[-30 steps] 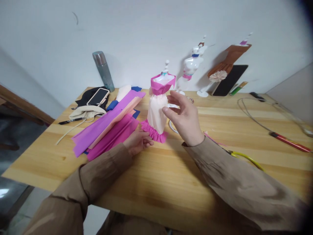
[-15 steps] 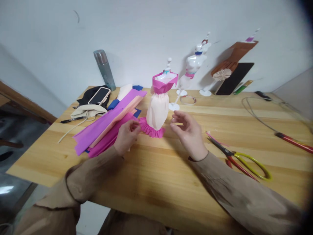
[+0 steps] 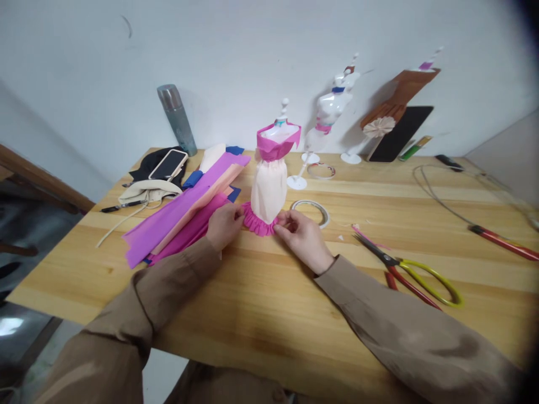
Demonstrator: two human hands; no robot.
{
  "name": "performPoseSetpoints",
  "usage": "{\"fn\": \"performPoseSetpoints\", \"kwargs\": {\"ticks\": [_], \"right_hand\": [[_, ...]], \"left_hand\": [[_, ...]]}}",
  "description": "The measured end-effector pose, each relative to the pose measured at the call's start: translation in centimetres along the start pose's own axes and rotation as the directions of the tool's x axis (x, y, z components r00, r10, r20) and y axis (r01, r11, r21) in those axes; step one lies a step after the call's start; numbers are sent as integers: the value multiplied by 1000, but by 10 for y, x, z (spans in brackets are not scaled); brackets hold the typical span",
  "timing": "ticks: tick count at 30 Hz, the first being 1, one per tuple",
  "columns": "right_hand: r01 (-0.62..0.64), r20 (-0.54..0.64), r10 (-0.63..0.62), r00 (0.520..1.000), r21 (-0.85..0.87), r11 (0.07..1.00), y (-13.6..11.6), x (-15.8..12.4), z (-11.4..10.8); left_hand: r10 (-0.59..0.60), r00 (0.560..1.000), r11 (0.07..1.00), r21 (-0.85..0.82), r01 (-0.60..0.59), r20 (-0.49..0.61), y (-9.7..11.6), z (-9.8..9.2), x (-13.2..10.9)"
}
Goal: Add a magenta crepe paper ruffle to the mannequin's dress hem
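Both hands have come down to the foot of the dress form (image 3: 269, 185). A second ago the right hand was raised beside the bodice, and half a second ago both hands hung clear of the skirt. Now the left hand (image 3: 225, 224) pinches the pink ruffle (image 3: 256, 223) at its 9 o'clock edge, fingers curled shut on the paper. The right hand (image 3: 301, 238) nips the same ruffle at about 4 o'clock between thumb and fingertips.

The dress form stands upright near the middle of the table (image 3: 269, 314). It wears one cream paper skirt, one pink band at the bust and that single ruffle at the hem.

At 9 o'clock of the dress form lies one fanned stack of crepe paper (image 3: 181, 210) in purple, magenta and peach, with blue showing beneath. Its near end lies just beside the left hand. At 3 o'clock, just beside the right hand, one roll of tape (image 3: 314, 209) lies flat. One pair of scissors (image 3: 406, 270), with one yellow loop and one red, lies at 4 o'clock, apart from the right hand.

Two more figures stand by the wall at 1 and 2 o'clock: one white form (image 3: 332, 106) and one brown-clad form (image 3: 400, 95). One steel flask (image 3: 177, 119) stands at 11 o'clock. One phone (image 3: 168, 164) rests on a dark cloth (image 3: 145, 164) at 10 o'clock. One red-handled tool (image 3: 501, 247) lies far out at 3 o'clock.
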State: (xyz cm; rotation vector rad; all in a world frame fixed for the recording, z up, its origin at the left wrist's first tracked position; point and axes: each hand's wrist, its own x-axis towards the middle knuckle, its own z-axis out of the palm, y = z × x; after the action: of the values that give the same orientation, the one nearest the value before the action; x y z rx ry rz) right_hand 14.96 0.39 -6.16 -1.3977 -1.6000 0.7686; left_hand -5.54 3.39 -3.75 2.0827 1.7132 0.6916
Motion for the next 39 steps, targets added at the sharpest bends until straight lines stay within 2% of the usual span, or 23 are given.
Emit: {"fn": "performPoseSetpoints", "kwargs": {"ticks": [4, 9, 14, 18, 22, 25, 28, 32, 34, 36, 37, 39], "right_hand": [[-48, -9, 48, 999, 90, 995, 6, 4, -1], [-112, -14, 120, 993, 264, 958, 6, 5, -1], [-139, 23, 139, 990, 338, 931, 6, 7, 2], [-164, 55, 154, 987, 360, 918, 4, 9, 2], [-175, 79, 157, 984, 355, 918, 0, 10, 1], [-175, 89, 153, 984, 348, 921, -3, 8, 0], [-179, 105, 151, 983, 351, 919, -6, 2, -2], [-177, 113, 146, 983, 363, 915, -11, -7, -4], [-169, 97, 143, 985, 385, 907, -13, -10, -5], [-166, 81, 145, 986, 409, 897, -14, -11, -5], [-167, 76, 149, 986, 417, 893, -14, -11, -5], [-170, 65, 158, 985, 429, 887, -14, -12, -4]], "left_hand": [[6, 1000, 1000, 26, -6, 3, 1, -4, -1], [8, 996, 997, 77, -1, -87, 6, -15, -5], [67, 983, 996, -39, -75, -174, 4, -20, 2], [77, 981, 991, -90, -94, -177, 8, -23, 2], [45, 999, 976, -212, -48, -22, 23, -26, -12], [-51, 987, 942, -321, 97, 150, 32, -28, -25], [-142, 931, 864, -418, 283, 336, 40, -28, -33], [-236, 826, 653, -545, 525, 512, 46, -23, -37], [-270, 784, 533, -591, 605, 559, 47, -21, -38], [-301, 769, 441, -632, 637, 565, 45, -19, -39], [-308, 777, 426, -651, 629, 549, 45, -19, -41], [-283, 817, 466, -673, 574, 502, 45, -17, -46]]}}
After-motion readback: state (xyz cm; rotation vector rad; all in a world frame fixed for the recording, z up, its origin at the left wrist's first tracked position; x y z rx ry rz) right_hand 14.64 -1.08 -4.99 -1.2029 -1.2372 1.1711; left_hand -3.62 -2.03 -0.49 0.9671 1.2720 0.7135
